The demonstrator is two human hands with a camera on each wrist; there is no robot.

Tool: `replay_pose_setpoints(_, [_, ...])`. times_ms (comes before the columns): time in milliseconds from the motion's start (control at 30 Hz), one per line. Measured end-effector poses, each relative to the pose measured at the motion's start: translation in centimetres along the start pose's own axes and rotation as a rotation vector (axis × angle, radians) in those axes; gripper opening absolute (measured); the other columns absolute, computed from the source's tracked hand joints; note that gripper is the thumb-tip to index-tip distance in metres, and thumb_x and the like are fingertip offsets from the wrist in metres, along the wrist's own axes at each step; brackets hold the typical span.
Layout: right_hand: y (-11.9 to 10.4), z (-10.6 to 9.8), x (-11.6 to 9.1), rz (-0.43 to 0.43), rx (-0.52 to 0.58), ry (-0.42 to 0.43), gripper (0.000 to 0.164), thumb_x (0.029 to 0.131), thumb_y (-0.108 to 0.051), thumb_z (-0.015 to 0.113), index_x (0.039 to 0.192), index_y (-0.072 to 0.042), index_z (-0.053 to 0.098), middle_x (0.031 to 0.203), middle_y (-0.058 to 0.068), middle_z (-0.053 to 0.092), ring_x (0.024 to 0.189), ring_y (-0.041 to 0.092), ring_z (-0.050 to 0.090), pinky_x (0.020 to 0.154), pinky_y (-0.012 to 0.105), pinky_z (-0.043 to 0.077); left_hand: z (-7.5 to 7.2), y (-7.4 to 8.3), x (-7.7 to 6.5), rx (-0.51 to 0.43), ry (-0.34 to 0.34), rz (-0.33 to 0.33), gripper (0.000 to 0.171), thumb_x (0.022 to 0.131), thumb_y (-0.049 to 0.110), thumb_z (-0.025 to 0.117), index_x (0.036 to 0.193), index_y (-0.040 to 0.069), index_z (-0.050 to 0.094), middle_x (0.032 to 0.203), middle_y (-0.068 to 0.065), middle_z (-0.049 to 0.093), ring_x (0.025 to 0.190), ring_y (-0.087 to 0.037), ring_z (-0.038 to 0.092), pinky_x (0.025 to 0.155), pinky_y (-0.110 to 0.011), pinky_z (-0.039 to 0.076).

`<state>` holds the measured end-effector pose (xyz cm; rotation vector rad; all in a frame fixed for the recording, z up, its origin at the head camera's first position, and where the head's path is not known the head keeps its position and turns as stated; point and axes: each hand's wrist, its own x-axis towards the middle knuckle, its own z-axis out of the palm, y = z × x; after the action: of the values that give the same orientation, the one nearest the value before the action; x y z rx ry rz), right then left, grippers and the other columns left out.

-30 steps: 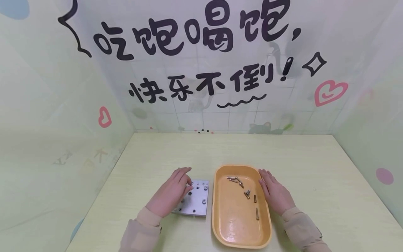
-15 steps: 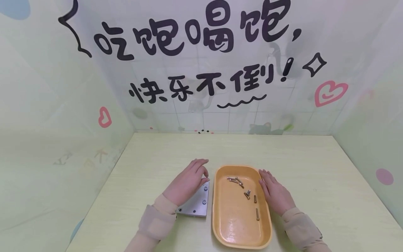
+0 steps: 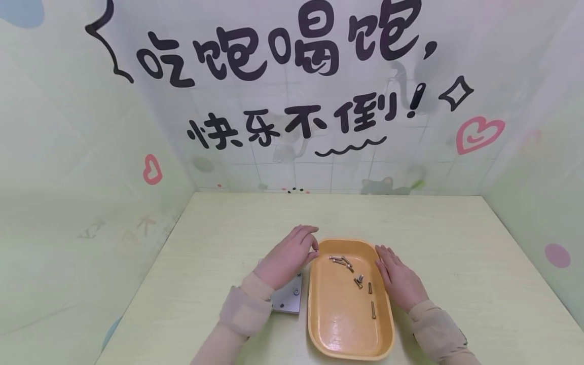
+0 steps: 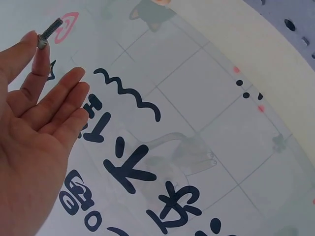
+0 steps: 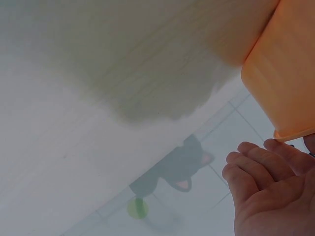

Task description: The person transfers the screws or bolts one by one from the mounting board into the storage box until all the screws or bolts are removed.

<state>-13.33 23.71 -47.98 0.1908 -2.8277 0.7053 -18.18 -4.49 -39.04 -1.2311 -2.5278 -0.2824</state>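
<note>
My left hand (image 3: 287, 258) pinches a small metal screw (image 4: 50, 32) between thumb and index finger, its threaded end pointing away from the fingertips in the left wrist view. The other fingers are held out loosely. In the head view that hand is at the left far corner of an orange tray (image 3: 337, 324), and it covers part of a silver metal plate (image 3: 287, 299) with holes and screw heads. On the tray's right side, my right hand (image 3: 401, 279) rests with extended fingers against the rim; the right wrist view shows the fingertips by the tray's lip (image 5: 295, 133).
Several loose screws (image 3: 342, 261) lie in the far part of the tray, and a longer screw (image 3: 373, 309) lies near its right wall. The pale wooden table (image 3: 456, 243) is enclosed by printed curtains (image 3: 292, 172) at the back and sides.
My left hand has moved right and away from over the metal plate to the tray's left far corner, uncovering then covering different parts of the plate. My right hand and the tray stay put.
</note>
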Motion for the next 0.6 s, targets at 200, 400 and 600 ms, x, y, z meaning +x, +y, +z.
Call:
replay_pose_setpoints(200, [0.0, 0.0, 0.0, 0.001, -0.001, 0.001, 0.044, 0.103, -0.020, 0.050, 0.142, 0.000, 0.048, 0.143, 0.025, 0.050, 0.133, 0.043, 0.047, 0.098, 0.062, 0.050, 0.2, 0.5, 1.1, -0.021, -0.009, 0.021, 0.013, 0.096, 0.019, 0.064, 0.099, 0.006, 0.064, 0.130, -0.014, 0.060, 0.128, -0.025, 0.053, 0.112, -0.027, 0.045])
replay_pose_setpoints(400, [0.0, 0.0, 0.0, -0.006, -0.003, 0.005, 0.043, 0.103, -0.020, 0.050, 0.142, 0.000, 0.048, 0.143, 0.025, 0.050, 0.132, 0.044, 0.048, 0.098, 0.062, 0.050, 0.7, 1.1, 2.1, -0.024, -0.056, 0.013, 0.015, 0.097, 0.021, 0.063, 0.101, 0.007, 0.064, 0.131, -0.013, 0.059, 0.129, -0.024, 0.052, 0.113, -0.027, 0.043])
replay_pose_setpoints(600, [0.0, 0.0, 0.0, -0.008, -0.006, 0.005, 0.043, 0.103, -0.019, 0.049, 0.142, 0.000, 0.048, 0.143, 0.025, 0.050, 0.132, 0.044, 0.048, 0.099, 0.062, 0.049, 1.0, 1.8, 2.9, -0.056, -0.107, -0.001, 0.015, 0.098, 0.021, 0.061, 0.103, 0.007, 0.064, 0.132, -0.012, 0.059, 0.131, -0.024, 0.050, 0.115, -0.027, 0.041])
